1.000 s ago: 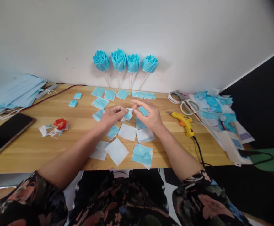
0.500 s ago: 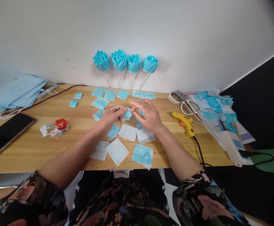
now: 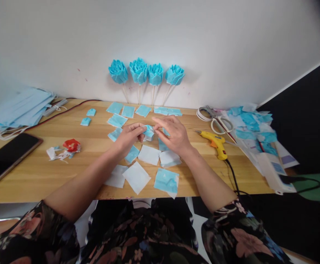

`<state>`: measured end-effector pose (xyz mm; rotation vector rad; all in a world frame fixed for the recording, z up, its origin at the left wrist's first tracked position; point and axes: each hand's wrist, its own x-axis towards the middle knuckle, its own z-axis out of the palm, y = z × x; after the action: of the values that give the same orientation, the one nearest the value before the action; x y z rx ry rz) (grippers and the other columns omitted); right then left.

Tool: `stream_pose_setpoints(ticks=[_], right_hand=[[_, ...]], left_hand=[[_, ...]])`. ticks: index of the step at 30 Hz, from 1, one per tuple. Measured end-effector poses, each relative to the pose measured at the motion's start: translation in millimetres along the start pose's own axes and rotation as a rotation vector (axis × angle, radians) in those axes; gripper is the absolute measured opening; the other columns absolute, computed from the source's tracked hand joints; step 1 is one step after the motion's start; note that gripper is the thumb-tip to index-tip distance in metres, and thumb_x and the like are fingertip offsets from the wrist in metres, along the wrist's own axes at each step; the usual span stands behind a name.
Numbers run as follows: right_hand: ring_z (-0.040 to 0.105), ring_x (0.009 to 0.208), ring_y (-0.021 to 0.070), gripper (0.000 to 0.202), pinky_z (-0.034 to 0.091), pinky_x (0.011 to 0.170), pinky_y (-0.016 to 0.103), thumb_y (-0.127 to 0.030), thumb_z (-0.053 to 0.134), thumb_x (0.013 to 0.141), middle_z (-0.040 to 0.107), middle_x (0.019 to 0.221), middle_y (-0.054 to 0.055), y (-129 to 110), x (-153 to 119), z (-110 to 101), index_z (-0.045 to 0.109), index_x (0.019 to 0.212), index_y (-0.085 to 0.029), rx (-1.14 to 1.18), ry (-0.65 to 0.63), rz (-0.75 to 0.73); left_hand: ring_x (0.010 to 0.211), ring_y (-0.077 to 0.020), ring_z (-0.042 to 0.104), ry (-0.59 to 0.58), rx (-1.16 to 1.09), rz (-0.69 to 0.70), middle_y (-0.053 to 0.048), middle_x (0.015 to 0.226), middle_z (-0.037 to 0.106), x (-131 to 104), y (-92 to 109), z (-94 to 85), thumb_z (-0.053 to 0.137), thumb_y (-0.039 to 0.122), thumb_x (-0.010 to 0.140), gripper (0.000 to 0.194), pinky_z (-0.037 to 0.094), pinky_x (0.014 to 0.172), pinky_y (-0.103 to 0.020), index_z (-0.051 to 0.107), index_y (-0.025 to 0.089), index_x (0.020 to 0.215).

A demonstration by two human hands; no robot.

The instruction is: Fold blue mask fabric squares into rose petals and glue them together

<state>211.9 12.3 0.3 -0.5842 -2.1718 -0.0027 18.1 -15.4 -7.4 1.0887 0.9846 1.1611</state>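
Between my two hands, over the middle of the table, is a small folded blue fabric piece (image 3: 148,130). My left hand (image 3: 131,136) pinches its left side between thumb and fingers. At its right edge, the thumb and fingertips of my right hand (image 3: 173,135) are closed on it. Cut squares of blue and white mask fabric lie around and beneath my hands, among them a white square (image 3: 136,177) and a blue square (image 3: 166,180) near the front edge. Two small folded blue pieces (image 3: 85,121) rest farther left.
Blue flowers on sticks (image 3: 139,71) lean against the wall. On the right are a yellow glue gun (image 3: 217,143) with its cord, scissors (image 3: 220,124) and a heap of blue scraps (image 3: 254,124). Leftward lie masks (image 3: 22,104), a phone (image 3: 8,157) and red-and-white scraps (image 3: 72,145).
My fingers have shifted very slightly around the folded fabric piece, and a bit more of its blue shows beside my left thumb. Otherwise the table looks the same.
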Motion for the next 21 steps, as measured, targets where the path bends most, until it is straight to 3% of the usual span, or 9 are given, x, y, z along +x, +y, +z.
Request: stream_pose_setpoints(ticks=[14,21], right_hand=[[0.062,0.098,0.0232,0.053,0.053,0.089,0.043,-0.011,0.054,0.094,0.075,0.092,0.001,-1.9,-0.4,-0.6,0.052,0.143,-0.033,-0.059,-0.085,0.026],[0.061,0.097,0.023,0.041,0.052,0.09,0.043,-0.017,0.053,0.097,0.073,0.091,0.004,-5.1,1.1,0.9,0.061,0.134,-0.032,-0.079,-0.128,0.047]], left_hand=[[0.056,-0.0103,0.05,-0.001,-0.015,-0.017,0.001,0.059,0.054,-0.2,-1.0,-0.4,0.073,0.043,0.078,0.028,0.04,0.059,-0.026,0.064,0.018,0.07],[0.056,-0.0107,0.05,-0.005,-0.009,-0.022,0.001,0.058,0.054,2.1,-4.5,-2.4,0.074,0.038,0.076,0.024,0.04,0.057,-0.025,0.063,0.018,0.068]])
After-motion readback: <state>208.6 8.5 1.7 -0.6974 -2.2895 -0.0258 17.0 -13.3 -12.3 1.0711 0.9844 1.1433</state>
